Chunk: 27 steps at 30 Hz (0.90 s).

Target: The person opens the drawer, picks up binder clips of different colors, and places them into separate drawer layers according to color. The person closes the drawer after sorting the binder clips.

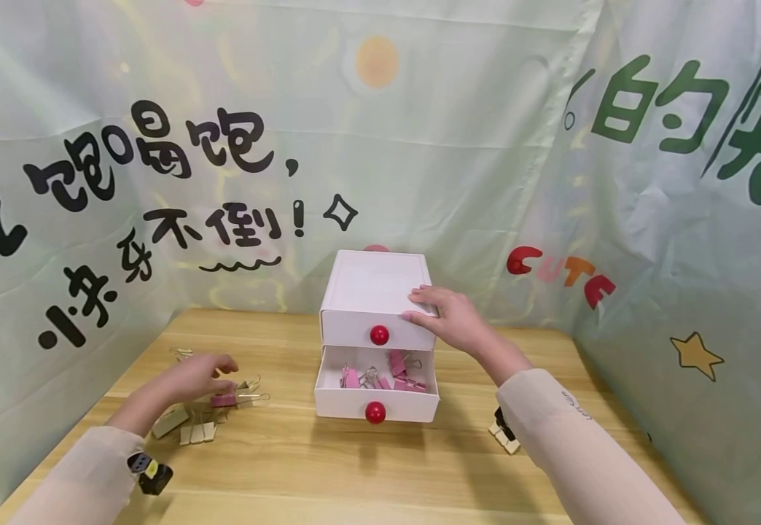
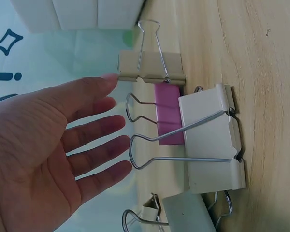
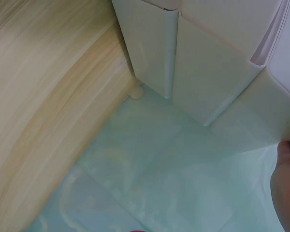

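Observation:
My left hand [image 1: 200,375] hovers over a pile of binder clips at the left of the table, its fingers loosely spread and holding nothing. Beside its fingertips in the left wrist view lie a pink binder clip [image 2: 168,116], a large cream binder clip [image 2: 210,145] and a tan one [image 2: 152,65]. On the top right edge of a white two-drawer box [image 1: 374,281] rests my right hand [image 1: 455,317], fingers extended over the lid. The lower drawer [image 1: 348,407] is pulled out, with several pink binder clips [image 1: 410,384] inside.
Red knobs [image 1: 379,335] mark both drawer fronts. A cream binder clip [image 1: 504,440] lies right of the box, partly behind the right sleeve. Printed cloth [image 1: 420,182] hangs behind and at both sides of the wooden table [image 1: 328,467].

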Available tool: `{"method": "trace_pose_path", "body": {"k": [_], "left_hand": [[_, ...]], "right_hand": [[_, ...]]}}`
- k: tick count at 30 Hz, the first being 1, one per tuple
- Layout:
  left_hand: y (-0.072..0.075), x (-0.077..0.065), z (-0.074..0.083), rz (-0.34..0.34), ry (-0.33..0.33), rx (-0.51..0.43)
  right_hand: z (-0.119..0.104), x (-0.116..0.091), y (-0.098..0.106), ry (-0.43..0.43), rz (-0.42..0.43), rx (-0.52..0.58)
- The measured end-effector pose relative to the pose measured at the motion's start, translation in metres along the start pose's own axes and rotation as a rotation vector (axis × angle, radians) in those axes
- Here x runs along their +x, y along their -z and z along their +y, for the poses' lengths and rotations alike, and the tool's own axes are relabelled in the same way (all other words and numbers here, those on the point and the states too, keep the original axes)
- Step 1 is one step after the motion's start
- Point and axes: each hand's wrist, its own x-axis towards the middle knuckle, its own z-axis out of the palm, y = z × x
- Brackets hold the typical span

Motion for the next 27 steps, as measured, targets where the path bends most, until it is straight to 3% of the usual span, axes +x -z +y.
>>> {"method": "trace_pose_path", "body": {"k": [10, 17, 22, 27], "left_hand": [[-0.01, -0.003, -0.012, -0.014, 0.074, -0.048], [-0.017, 0.002, -0.012, -0.048, 0.079, -0.046], [-0.019, 0.005, -0.005, -0.096, 0.123, -0.001], [-0.026, 0.009, 0.001, -0.092, 0.14, 0.085]], "right_hand": [[-0.001, -0.001, -0.001, -0.018, -0.009, 0.002], [0.003, -0.002, -0.001, -0.024, -0.002, -0.001], [0.001, -0.002, -0.001, -0.019, -0.018, 0.01], [0.0, 0.0, -0.002, -0.007, 0.0, 0.011]]}}
